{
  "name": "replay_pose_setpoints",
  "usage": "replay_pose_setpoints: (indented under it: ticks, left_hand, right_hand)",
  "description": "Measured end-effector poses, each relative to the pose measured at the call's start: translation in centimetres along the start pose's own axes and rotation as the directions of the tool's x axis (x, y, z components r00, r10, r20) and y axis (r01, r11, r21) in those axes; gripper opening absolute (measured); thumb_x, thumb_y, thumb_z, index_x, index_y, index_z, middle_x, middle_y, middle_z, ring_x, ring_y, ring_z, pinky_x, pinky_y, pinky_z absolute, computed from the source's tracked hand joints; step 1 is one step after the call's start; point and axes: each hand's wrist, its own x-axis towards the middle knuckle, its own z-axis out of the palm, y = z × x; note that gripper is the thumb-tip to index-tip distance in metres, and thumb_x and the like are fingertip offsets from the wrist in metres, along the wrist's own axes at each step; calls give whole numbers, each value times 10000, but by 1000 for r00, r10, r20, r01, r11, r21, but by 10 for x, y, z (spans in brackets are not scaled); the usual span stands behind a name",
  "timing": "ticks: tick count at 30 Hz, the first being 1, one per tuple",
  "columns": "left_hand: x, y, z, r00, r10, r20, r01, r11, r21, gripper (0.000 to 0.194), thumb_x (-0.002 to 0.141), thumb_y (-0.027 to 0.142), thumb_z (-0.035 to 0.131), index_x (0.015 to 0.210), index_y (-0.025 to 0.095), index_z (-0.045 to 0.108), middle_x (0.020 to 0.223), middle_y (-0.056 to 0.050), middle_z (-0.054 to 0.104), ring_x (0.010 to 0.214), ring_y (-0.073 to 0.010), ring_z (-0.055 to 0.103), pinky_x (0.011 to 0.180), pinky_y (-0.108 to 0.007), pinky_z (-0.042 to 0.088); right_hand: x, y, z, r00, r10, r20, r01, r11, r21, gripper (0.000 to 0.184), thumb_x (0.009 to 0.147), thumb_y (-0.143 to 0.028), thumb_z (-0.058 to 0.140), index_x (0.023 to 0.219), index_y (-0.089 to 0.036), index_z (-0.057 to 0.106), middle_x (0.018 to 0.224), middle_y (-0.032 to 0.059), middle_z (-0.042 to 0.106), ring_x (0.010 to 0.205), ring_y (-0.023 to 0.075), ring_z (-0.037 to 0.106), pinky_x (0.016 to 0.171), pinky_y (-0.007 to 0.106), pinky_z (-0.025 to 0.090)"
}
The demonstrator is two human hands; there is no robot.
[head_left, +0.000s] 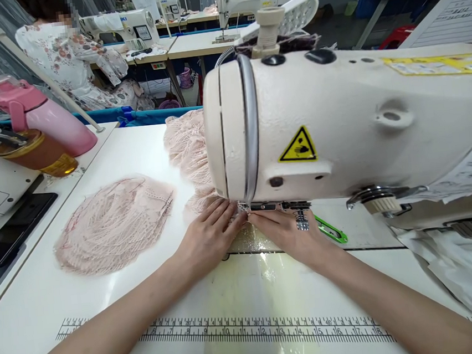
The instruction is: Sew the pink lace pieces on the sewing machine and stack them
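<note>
Left hand (210, 232) and right hand (289, 232) sit close together beneath the sewing machine head (322, 118), frame centre.
The left lies flat, fingers outstretched on pale pink lace (187, 148) that bunches upward beyond them; the right's fingertips are partly hidden, grip unclear. Another lace piece (113, 225) spreads at centre left.

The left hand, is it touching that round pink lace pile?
Apart: the head view shows white tabletop between the left hand and the pink lace pile.
</note>
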Motion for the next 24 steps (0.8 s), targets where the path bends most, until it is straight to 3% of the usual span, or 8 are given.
replay_pose_setpoints:
  ticks: [3,9,15,20,24]
  left_hand:
    - [0,0,1,1000,-5,-14,5,1000,-21,334,954,130,465,1261,94,589,1224,-148,661,1201,-269,599,1042,-461,488]
    - [4,1,-3,1000,-8,-24,8,1000,-22,315,965,173,483,1248,98,599,1229,-153,657,1189,-286,605,1035,-475,485]
    - [1,1,-3,996,73,-41,-74,997,-15,322,958,88,449,1251,75,579,1281,-119,632,1209,-235,593,1029,-399,504]
    - [0,-1,-3,999,6,-43,-9,997,-74,334,976,178,422,1232,52,596,1219,-140,665,1177,-260,615,989,-421,535]
    - [3,-1,-5,999,-46,-11,45,992,-119,333,975,240,467,1235,88,609,1230,-143,659,1171,-279,617,979,-437,536]
  right_hand:
    - [-2,5,8,999,-49,9,50,991,-123,493,850,-6,440,1239,-269,590,1277,0,648,744,167,641,785,390,508]
    - [-9,13,23,1000,6,-21,-6,999,32,518,886,-60,434,1322,-320,535,1155,39,694,835,208,658,773,393,522]
    - [-7,12,19,999,10,-35,-8,999,53,546,894,-44,406,1346,-328,522,1194,29,683,887,210,664,758,383,539]
    - [-1,0,11,992,121,-31,-117,986,123,318,949,-300,499,1240,-334,622,1124,33,704,901,206,665,832,404,542]
    - [5,-7,1,990,142,-16,-139,979,147,272,947,-395,507,1123,-316,700,1121,44,697,939,212,662,857,406,528]
